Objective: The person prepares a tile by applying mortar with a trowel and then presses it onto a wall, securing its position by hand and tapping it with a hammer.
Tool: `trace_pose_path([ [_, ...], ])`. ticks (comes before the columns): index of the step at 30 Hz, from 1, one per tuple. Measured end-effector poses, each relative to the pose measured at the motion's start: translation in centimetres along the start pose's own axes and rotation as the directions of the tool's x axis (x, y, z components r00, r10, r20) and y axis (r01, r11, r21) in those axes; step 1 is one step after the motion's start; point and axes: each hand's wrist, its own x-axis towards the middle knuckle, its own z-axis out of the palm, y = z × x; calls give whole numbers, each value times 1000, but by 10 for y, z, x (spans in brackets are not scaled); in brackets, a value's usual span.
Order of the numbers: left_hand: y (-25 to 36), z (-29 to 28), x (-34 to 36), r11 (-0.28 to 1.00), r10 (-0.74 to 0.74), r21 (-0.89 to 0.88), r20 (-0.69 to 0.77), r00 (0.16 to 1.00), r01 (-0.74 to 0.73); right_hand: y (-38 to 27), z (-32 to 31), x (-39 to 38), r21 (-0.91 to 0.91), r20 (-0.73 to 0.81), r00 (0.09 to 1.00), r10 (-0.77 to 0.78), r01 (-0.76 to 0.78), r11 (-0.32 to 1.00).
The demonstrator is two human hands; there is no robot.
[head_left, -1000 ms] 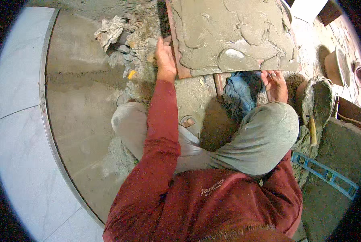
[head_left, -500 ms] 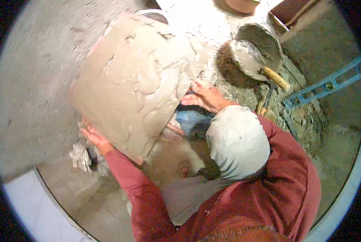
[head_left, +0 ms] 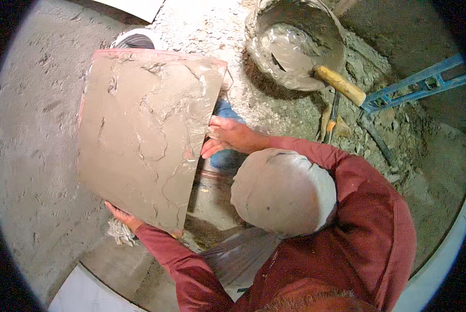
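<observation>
A large square tile is coated on its upper face with wet grey mortar, ridged and smeared, and a pinkish edge shows along its far side. My left hand grips the near left edge, its fingers partly hidden beneath. At the right edge, my right hand holds the tile with fingers against its side. The tile is held up in front of me, above the floor. Beside my left hand lies a crumpled whitish rag. My bent knee, in grey cloth, is close to my right forearm.
A mortar-caked bucket with wet mortar stands at the far right, a wooden-handled tool resting in it. A blue spirit level leans at the right. Dark-handled tools lie on the rubble. A rough wall rises on the left.
The tile has turned counter-clockwise in the picture, and both hands have moved with it, keeping their hold. The view has shifted, so the bucket appears further left and higher.
</observation>
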Motion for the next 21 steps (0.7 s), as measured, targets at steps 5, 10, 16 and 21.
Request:
trace_pose_path([
  [5, 1, 0, -6, 999, 37, -19, -90, 995, -39, -8, 3, 2, -80, -14, 999, -42, 40, 996],
  [10, -3, -26, -8, 638, 463, 586, 228, 857, -500, 7, -22, 15, -737, 312, 906, -286, 421, 529],
  [16, -35, 1, -55, 958, 286, 79, -137, 949, -277, -29, 0, -2, -179, -140, 990, 5, -30, 983],
  [21, -48, 13, -137, 924, 286, -214, -166, 944, -318, -43, 5, -13, -249, -10, 1000, 29, -30, 968],
])
